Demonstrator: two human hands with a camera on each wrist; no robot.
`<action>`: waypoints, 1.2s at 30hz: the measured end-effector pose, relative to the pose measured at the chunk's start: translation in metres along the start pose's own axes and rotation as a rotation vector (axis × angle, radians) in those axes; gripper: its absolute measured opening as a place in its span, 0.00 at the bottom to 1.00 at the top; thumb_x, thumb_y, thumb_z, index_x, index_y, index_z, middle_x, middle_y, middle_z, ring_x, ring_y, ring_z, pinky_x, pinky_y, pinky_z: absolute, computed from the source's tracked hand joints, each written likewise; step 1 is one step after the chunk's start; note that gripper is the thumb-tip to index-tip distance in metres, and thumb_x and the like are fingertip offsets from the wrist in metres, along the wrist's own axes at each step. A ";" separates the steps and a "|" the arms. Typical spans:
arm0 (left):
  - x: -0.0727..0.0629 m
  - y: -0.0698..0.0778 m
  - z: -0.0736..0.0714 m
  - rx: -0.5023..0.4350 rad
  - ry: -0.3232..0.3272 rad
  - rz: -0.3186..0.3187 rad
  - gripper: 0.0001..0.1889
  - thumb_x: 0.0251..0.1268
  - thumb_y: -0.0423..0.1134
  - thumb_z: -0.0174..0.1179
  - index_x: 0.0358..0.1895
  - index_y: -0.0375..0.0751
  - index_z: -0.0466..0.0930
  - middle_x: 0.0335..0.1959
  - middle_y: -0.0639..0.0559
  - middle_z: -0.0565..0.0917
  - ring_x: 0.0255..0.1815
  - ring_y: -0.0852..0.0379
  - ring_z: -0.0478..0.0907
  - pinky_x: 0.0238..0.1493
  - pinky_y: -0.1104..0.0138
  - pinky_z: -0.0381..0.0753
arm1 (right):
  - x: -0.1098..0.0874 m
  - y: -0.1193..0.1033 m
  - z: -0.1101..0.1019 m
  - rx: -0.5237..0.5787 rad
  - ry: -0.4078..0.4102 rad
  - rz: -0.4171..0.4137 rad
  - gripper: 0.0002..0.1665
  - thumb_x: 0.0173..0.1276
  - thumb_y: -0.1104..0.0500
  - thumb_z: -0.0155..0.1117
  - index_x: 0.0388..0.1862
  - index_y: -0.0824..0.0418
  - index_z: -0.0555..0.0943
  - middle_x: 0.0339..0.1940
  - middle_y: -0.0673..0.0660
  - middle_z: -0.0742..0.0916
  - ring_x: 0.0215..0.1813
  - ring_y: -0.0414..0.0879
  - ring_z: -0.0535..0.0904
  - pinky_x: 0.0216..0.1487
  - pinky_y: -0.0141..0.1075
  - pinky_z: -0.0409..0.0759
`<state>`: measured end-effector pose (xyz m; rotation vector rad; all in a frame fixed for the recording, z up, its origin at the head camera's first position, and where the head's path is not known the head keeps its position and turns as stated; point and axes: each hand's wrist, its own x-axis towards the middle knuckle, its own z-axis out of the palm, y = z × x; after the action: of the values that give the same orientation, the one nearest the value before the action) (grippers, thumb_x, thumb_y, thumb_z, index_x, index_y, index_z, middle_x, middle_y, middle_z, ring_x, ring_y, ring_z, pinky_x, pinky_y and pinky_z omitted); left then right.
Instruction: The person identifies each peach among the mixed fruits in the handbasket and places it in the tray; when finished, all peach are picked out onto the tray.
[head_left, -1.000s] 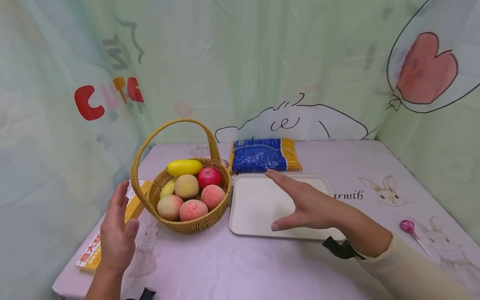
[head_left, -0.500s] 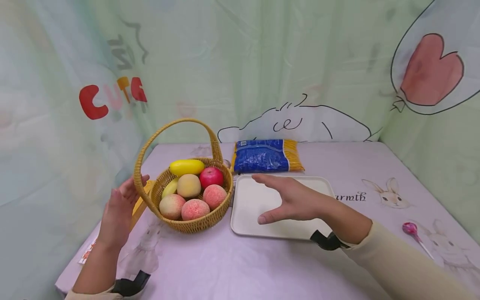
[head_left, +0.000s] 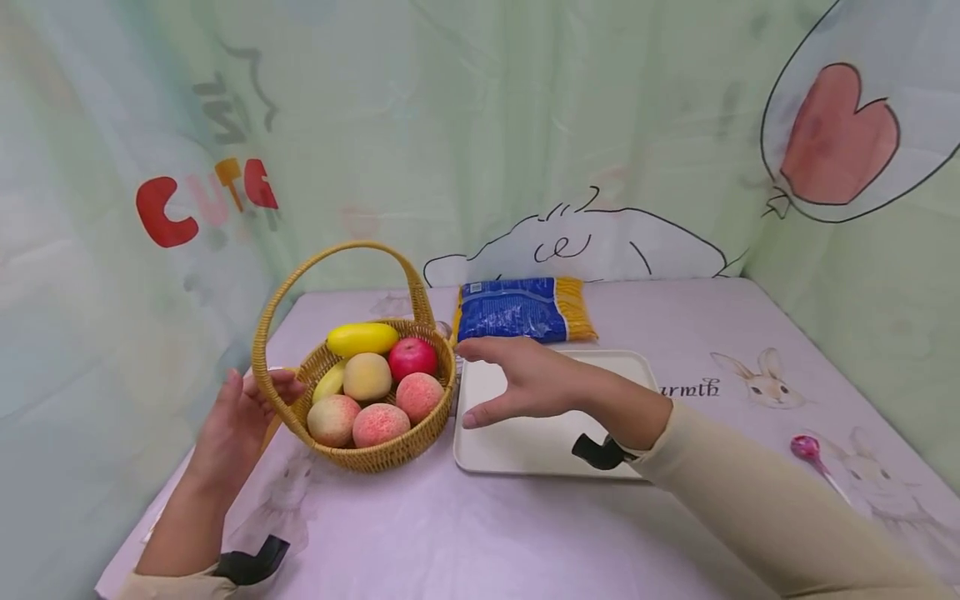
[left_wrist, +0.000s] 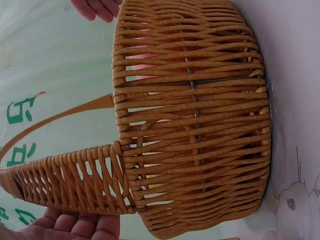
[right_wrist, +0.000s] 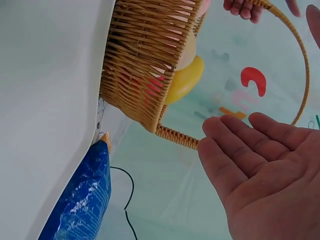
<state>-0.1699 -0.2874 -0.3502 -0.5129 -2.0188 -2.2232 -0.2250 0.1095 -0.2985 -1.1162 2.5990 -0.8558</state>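
A wicker basket with a tall arched handle stands left of centre on the table. It holds peaches, a red apple-like fruit and yellow fruits resembling bananas or mangoes. My left hand is at the basket's left side, its fingers passing behind the handle base; the left wrist view shows those fingers beside the woven handle, and whether they touch it I cannot tell. Over the white tray, my right hand hovers, thumb and fingers spread apart and pointing at the basket, holding nothing.
A blue and yellow plastic packet lies behind the tray. On the right is a wrapped lollipop. A yellow and white box or packet is mostly covered by my left arm. Curtains close off the back and sides.
My left hand has moved forward and inward to the basket handle, its fingers now behind it. My right hand has moved left over the tray toward the basket. The basket looks unmoved.
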 end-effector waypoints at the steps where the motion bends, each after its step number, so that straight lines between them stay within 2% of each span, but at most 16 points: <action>1: 0.000 -0.001 -0.002 -0.019 -0.012 0.003 0.31 0.87 0.57 0.27 0.58 0.42 0.80 0.49 0.58 0.87 0.57 0.59 0.81 0.68 0.68 0.66 | 0.004 0.000 0.002 0.000 -0.002 -0.002 0.57 0.60 0.33 0.76 0.81 0.54 0.64 0.76 0.54 0.76 0.77 0.51 0.71 0.74 0.55 0.71; 6: -0.002 -0.006 -0.011 -0.117 -0.109 0.021 0.32 0.87 0.56 0.25 0.57 0.46 0.82 0.50 0.56 0.87 0.57 0.60 0.82 0.68 0.68 0.67 | 0.020 0.000 0.011 0.017 -0.018 0.003 0.56 0.62 0.35 0.75 0.81 0.56 0.64 0.77 0.55 0.76 0.78 0.50 0.70 0.75 0.52 0.71; 14: 0.001 -0.006 -0.017 -0.118 -0.170 0.035 0.31 0.88 0.52 0.25 0.54 0.46 0.83 0.47 0.56 0.87 0.54 0.60 0.82 0.66 0.68 0.68 | 0.044 0.000 0.014 -0.007 -0.040 -0.007 0.54 0.63 0.35 0.74 0.81 0.56 0.65 0.77 0.56 0.76 0.78 0.50 0.70 0.75 0.50 0.71; 23: 0.008 -0.006 -0.023 -0.106 -0.235 0.031 0.29 0.88 0.50 0.25 0.51 0.45 0.81 0.45 0.54 0.86 0.50 0.57 0.81 0.61 0.66 0.74 | 0.069 -0.008 0.012 -0.038 -0.093 0.000 0.52 0.64 0.40 0.75 0.80 0.58 0.65 0.75 0.58 0.77 0.76 0.52 0.72 0.74 0.49 0.73; 31: 0.010 -0.008 -0.026 -0.317 -0.320 -0.019 0.26 0.88 0.48 0.27 0.52 0.42 0.79 0.45 0.51 0.84 0.50 0.57 0.80 0.60 0.67 0.79 | 0.086 -0.012 0.020 -0.032 -0.149 -0.035 0.48 0.65 0.43 0.76 0.77 0.60 0.70 0.69 0.58 0.82 0.68 0.54 0.77 0.67 0.45 0.78; 36: 0.016 -0.013 -0.027 -0.434 -0.410 -0.030 0.24 0.89 0.44 0.27 0.54 0.39 0.76 0.48 0.48 0.82 0.53 0.54 0.80 0.62 0.67 0.79 | 0.092 -0.011 0.026 -0.093 -0.178 -0.012 0.48 0.65 0.42 0.76 0.76 0.62 0.70 0.68 0.58 0.82 0.67 0.53 0.78 0.70 0.45 0.76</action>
<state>-0.1935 -0.3102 -0.3598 -1.0617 -1.6836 -2.7717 -0.2724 0.0264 -0.3083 -1.1756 2.5089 -0.6128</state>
